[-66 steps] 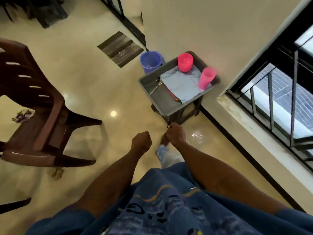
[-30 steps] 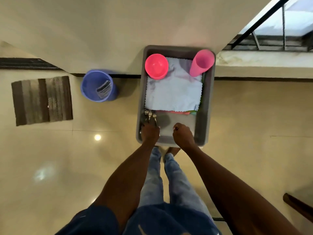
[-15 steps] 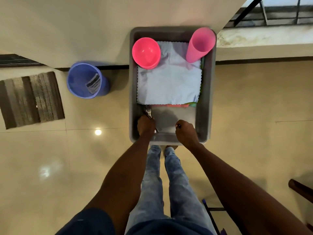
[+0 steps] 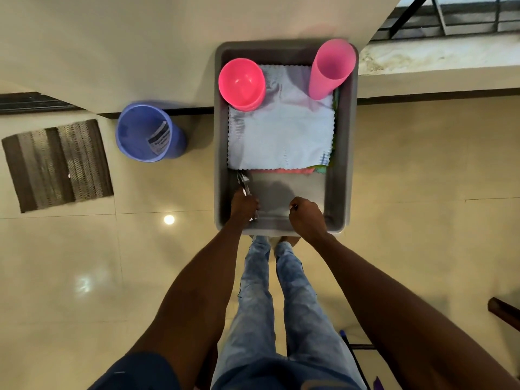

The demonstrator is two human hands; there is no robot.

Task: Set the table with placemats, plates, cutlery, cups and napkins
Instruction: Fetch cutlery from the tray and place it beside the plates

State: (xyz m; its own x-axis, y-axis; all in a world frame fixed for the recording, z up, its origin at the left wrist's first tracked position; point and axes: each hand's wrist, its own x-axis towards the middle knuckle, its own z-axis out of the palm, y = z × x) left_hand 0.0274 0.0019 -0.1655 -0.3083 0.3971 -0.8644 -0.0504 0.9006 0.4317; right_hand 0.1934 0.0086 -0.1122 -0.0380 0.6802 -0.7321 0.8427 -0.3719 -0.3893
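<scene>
Looking straight down from the head camera at a tiled floor; far left lies a striped mat (image 4: 57,164), flat on the tiles. Right of it a blue bin (image 4: 149,130) stands against the wall base, a printed paper scrap inside it. Next comes a grey tray (image 4: 342,164), raised off the floor, its far end against the wall. In the tray's far left corner sits a pink bowl (image 4: 242,84), upright, resting partly on a pale blue napkin (image 4: 281,130) that covers the far half of the tray. Under the napkin's near edge show red and green edges of other folded cloths (image 4: 284,171), can't tell how many. In the far right corner a tall pink cup (image 4: 330,70) stands on the napkin, appearing tilted toward the right wall of the tray. Cutlery (image 4: 244,182), metal, lies along the tray's left wall at the near end; fork tines poke out beyond the knuckles, exact count unclear. Left hand (image 4: 243,206) is inside the tray's near left corner, fingers curled around the cutlery handles, a bit of metal showing below the fist too. Right hand (image 4: 305,213) is over the near right part of the tray, fingers curled into a loose fist, nothing seen in it, can't tell if it touches the tray floor. Jeans legs below, between both forearms. Window grille at top right, dark chair part at right edge
</scene>
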